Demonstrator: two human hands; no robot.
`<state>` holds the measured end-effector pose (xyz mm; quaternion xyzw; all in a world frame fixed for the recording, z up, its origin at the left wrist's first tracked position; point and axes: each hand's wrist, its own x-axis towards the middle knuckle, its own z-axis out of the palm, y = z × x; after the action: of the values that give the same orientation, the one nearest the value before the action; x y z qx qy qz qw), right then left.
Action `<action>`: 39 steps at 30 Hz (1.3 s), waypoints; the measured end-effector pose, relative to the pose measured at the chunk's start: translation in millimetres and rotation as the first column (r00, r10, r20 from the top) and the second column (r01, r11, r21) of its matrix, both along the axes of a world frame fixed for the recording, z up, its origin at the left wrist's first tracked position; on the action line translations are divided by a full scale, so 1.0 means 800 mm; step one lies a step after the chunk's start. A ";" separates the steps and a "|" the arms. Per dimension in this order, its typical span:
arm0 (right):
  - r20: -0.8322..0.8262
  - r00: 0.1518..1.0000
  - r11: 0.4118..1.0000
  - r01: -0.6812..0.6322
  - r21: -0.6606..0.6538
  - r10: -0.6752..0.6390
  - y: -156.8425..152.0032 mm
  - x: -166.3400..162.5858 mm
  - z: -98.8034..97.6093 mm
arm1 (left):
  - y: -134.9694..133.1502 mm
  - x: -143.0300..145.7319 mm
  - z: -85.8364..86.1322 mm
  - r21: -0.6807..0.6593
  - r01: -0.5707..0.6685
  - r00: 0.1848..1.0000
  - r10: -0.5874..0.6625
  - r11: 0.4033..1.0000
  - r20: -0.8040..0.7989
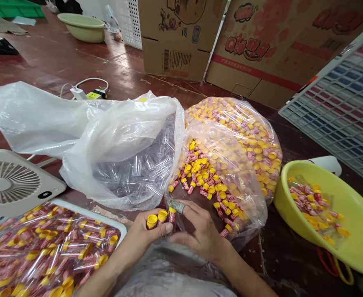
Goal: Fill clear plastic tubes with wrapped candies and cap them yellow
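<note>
My left hand (145, 228) is closed around small red-and-white tubes with yellow caps (152, 221), its thumb across their front. At its thumb tip stands another yellow-capped tube (172, 216), with the curled fingers of my right hand (196, 227) against it. My right thumb is smeared by motion and lies a little lower. A grey speckled wrap (176, 206) covers one right fingertip. Just beyond my hands, many similar capped tubes (200, 169) spill from a clear plastic bag (249, 140). A whitish bag (82, 140) beside it holds clear empty tubes (138, 165).
At lower left a white tray (119, 226) carries clear tubes filled with red-and-yellow pieces, beside a fan (17, 181). A yellow basin (351, 214) at right contains more pieces. Behind stand cardboard boxes (181, 45), a white crate (336, 103), a charger (78, 93) and another basin (82, 27).
</note>
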<state>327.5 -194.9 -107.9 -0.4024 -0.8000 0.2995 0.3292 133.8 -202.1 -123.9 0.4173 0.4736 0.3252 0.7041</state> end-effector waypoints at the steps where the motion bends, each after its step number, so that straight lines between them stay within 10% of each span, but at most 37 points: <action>1: 0.042 0.999 0.998 -0.002 0.058 0.000 -0.004 -0.002 -0.004 | -0.001 0.002 -0.001 -0.035 -0.029 0.999 0.030 0.999 0.031; 8: 0.142 0.988 0.972 0.025 0.232 -0.059 -0.021 -0.026 -0.034 | -0.010 0.000 -0.008 -0.137 -0.106 0.992 0.114 0.985 0.054; 12: 0.234 0.972 0.993 -0.051 0.103 0.026 0.004 -0.012 -0.013 | -0.019 -0.058 -0.002 0.041 0.067 0.955 -0.053 0.997 -0.293; 16: 0.577 0.738 0.931 0.339 0.132 -0.351 0.044 0.022 -0.019 | -0.036 -0.154 -0.017 0.060 0.248 0.550 -0.090 0.967 -0.830; 19: 0.715 0.563 0.895 0.393 0.209 -0.414 0.063 0.030 -0.041 | -0.048 -0.200 -0.030 -0.065 0.329 0.206 -0.139 0.942 -0.969; 22: 0.724 0.563 0.906 0.364 0.217 -0.399 0.065 0.024 -0.057 | -0.050 -0.200 -0.025 -0.089 0.393 0.097 -0.137 0.915 -0.986; 25: 0.665 0.637 0.913 0.360 0.189 -0.389 0.060 0.019 -0.063 | -0.037 -0.162 -0.007 0.163 0.436 0.178 0.093 0.885 -0.980; 31: 0.558 0.737 0.922 0.347 0.172 -0.382 0.052 0.025 -0.054 | 0.035 -0.054 -0.008 0.450 0.710 0.285 0.363 0.541 -0.887; 36: 0.021 0.919 0.914 0.395 -0.088 -0.395 0.026 0.021 -0.039 | 0.064 -0.033 -0.033 0.476 0.707 0.294 0.395 0.522 -0.870; 39: -0.247 0.896 0.928 0.338 -0.160 -0.369 0.010 0.004 -0.026 | 0.047 -0.043 -0.029 0.662 0.514 0.538 0.396 0.546 -0.744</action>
<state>331.1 -186.5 -128.4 -0.5139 -0.6422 0.3318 0.4619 99.4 -164.8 -146.9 0.8167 0.5153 0.2368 0.1070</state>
